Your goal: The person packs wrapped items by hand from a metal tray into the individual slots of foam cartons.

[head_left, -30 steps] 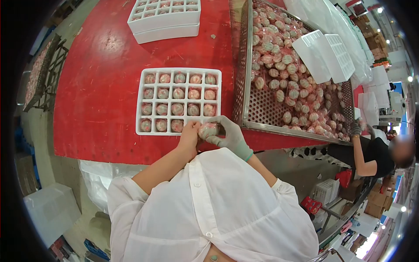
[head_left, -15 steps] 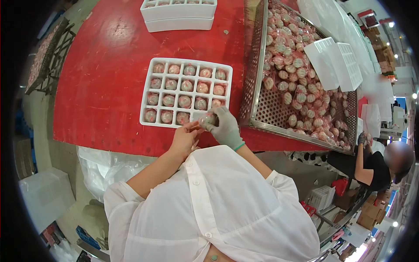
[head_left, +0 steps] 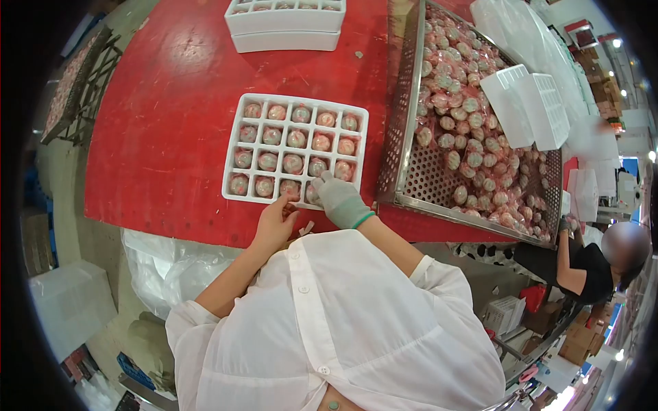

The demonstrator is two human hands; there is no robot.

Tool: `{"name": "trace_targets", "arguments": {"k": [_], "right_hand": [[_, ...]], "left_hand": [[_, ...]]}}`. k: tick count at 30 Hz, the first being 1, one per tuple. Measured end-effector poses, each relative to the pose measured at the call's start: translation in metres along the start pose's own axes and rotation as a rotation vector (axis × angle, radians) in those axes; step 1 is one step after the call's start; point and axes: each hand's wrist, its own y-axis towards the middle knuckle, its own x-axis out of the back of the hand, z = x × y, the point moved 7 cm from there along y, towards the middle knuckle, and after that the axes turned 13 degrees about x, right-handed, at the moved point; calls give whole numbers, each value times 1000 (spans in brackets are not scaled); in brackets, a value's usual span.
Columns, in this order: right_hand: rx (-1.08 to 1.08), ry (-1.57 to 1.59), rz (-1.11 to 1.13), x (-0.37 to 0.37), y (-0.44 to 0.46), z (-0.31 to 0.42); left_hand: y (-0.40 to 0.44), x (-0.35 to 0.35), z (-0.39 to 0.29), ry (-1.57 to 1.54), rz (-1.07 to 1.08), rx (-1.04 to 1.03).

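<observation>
A white foam tray (head_left: 227,164) with rows of square compartments lies on the red table. Round, egg-like balls (head_left: 293,164) in clear wrap with pink print fill most compartments. In the near row, my right hand (head_left: 338,200), in a grey glove with a green cuff, is closed on a wrapped ball (head_left: 313,195) in the fourth compartment. The near right corner compartment is hidden under this hand. My left hand (head_left: 275,222) is bare at the tray's near edge, its fingers loosely stretched towards the third ball. A small pale strip (head_left: 306,228) is beside it.
A perforated metal bin (head_left: 428,181) on the right holds many wrapped balls, with two white trays (head_left: 543,109) resting on them. Stacked white trays (head_left: 284,34) stand at the back of the red table (head_left: 157,137). A co-worker (head_left: 582,264) is at the far right.
The wrapped ball went from between both hands down into a near-row compartment, under my right hand. My left hand let go of it and drew left.
</observation>
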Motion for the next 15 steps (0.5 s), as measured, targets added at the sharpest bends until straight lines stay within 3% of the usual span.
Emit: {"name": "trace_targets", "arguments": {"k": [2, 4, 10, 12, 13, 15], "right_hand": [[97, 34, 22, -15, 10, -1], [7, 80, -61, 3, 12, 10], [124, 17, -96, -10, 18, 9], [157, 71, -58, -11, 12, 2], [190, 76, -88, 3, 4, 4], [147, 203, -184, 49, -25, -5]], "left_hand": [[1, -3, 1, 18, -65, -89], [4, -5, -11, 212, -114, -163], [5, -11, -31, 535, -102, -99], [7, -13, -27, 576, -111, -166], [7, -18, -32, 722, -122, -262], [7, -21, -33, 841, -86, -236]]}}
